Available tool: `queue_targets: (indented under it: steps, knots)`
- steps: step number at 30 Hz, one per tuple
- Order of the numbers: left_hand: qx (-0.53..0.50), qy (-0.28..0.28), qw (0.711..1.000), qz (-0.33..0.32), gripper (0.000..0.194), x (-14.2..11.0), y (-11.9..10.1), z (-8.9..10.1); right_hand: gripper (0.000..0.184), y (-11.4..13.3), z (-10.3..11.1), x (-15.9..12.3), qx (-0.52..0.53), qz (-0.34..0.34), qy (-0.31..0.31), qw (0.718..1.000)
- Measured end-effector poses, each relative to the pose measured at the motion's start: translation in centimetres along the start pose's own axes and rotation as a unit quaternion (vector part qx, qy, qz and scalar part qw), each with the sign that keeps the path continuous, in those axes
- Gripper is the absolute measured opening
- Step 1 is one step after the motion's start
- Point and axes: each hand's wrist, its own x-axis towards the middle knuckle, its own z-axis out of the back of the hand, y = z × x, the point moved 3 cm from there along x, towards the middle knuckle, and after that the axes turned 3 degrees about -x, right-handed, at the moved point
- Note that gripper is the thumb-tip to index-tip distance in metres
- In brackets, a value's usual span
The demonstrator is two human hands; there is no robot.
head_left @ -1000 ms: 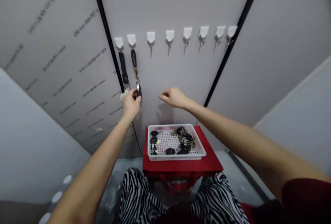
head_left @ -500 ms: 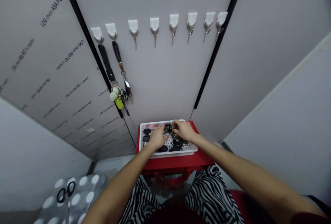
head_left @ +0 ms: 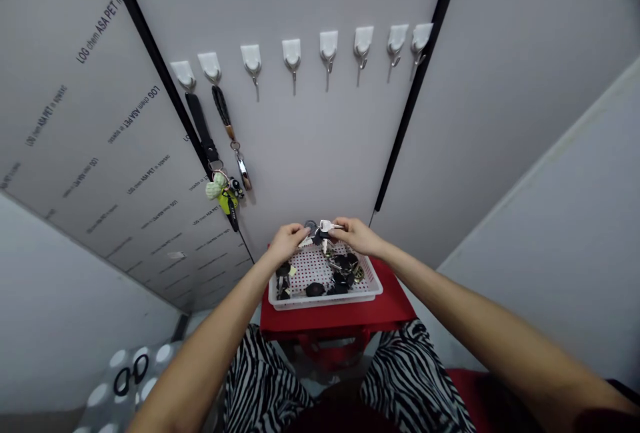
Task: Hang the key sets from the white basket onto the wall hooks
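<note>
A bunch of keys [head_left: 325,226] with silver blades and black parts is held between both hands, above the far side of a white plastic basket [head_left: 325,301]. My left hand [head_left: 287,242] pinches its left end between thumb and fingers. On the other end, my right hand [head_left: 358,236] is closed around a silver key and a dark piece. More keys [head_left: 345,266] and several black fobs lie in the basket, among them one dark fob [head_left: 315,289] near its front wall. The fingertips partly cover the bunch.
A row of white hooks [head_left: 291,52] is stuck on the grey panel. The two leftmost carry a black strap keychain [head_left: 201,128] with green charms and a braided keychain [head_left: 221,108]. The basket rests on a red box [head_left: 345,316]. Black-handled scissors [head_left: 131,375] lie on bottles at lower left.
My left hand has left the hanging braided keychain and come down to the basket. Both hands reached among the keys and have lifted a bunch above the far rim.
</note>
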Motion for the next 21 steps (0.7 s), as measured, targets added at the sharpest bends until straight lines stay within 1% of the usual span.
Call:
queue_targets:
  steps: [2,3,4,5,6,7,8,10,11,12,13,15,16,18,19,20,21]
  knots:
    - [-0.031,-0.010,0.999,0.008,0.026,-0.3,-0.2,0.4,0.025,0.1,-0.3,0.1,0.024,-0.008,0.017,1.000]
    - [-0.038,-0.014,0.999,0.010,0.025,-0.4,-0.2,0.6,0.026,0.1,-0.4,0.0,0.013,-0.011,0.030,0.999]
    - [-0.034,-0.015,0.999,0.011,0.023,-0.6,-0.1,0.8,0.027,0.0,-0.5,-0.1,-0.020,-0.013,0.046,0.999]
    - [-0.018,-0.011,1.000,0.009,0.021,-0.8,0.1,1.0,0.027,-0.2,-0.6,-0.3,-0.078,-0.016,0.062,0.995]
    - [0.008,-0.003,1.000,0.006,0.018,-0.9,0.3,1.1,0.026,-0.4,-0.6,-0.7,-0.157,-0.021,0.078,0.984]
    - [0.041,0.006,0.999,0.002,0.015,-1.1,0.5,1.2,0.025,-0.7,-0.7,-1.0,-0.246,-0.026,0.095,0.964]
    - [0.077,0.018,0.997,-0.001,0.013,-1.3,0.8,1.3,0.023,-1.0,-0.7,-1.4,-0.332,-0.031,0.111,0.936]
    - [0.148,0.037,0.988,-0.010,0.011,-1.6,1.1,1.1,0.026,-1.6,-0.9,-2.2,-0.454,-0.028,0.139,0.879]
    - [0.178,0.043,0.983,-0.014,0.011,-1.7,1.3,0.8,0.030,-1.8,-1.0,-2.5,-0.488,-0.019,0.150,0.860]
    - [0.202,0.049,0.978,-0.020,0.011,-1.9,1.3,0.4,0.032,-1.9,-1.2,-2.7,-0.507,-0.005,0.156,0.848]
    - [0.219,0.057,0.974,-0.028,0.011,-2.0,1.4,-0.1,0.031,-1.8,-1.4,-2.7,-0.516,0.007,0.156,0.842]
    - [0.243,0.070,0.966,-0.053,0.013,-2.4,1.3,-1.5,0.023,-1.4,-1.7,-2.5,-0.520,0.025,0.132,0.844]
    - [0.251,0.070,0.963,-0.071,0.017,-2.5,1.2,-2.2,0.019,-1.1,-1.7,-2.3,-0.508,0.030,0.116,0.853]
    - [0.265,0.057,0.956,-0.112,0.032,-2.8,1.0,-3.3,0.021,-0.3,-1.7,-1.6,-0.447,0.044,0.100,0.888]
    - [0.274,0.051,0.952,-0.126,0.038,-2.9,1.0,-3.6,0.023,0.1,-1.6,-1.3,-0.405,0.052,0.103,0.907]
    - [0.288,0.048,0.948,-0.130,0.041,-2.9,1.0,-3.8,0.025,0.4,-1.5,-1.1,-0.369,0.056,0.109,0.921]
    - [0.309,0.051,0.941,-0.124,0.038,-3.0,1.1,-3.8,0.027,0.5,-1.3,-0.9,-0.350,0.051,0.115,0.928]
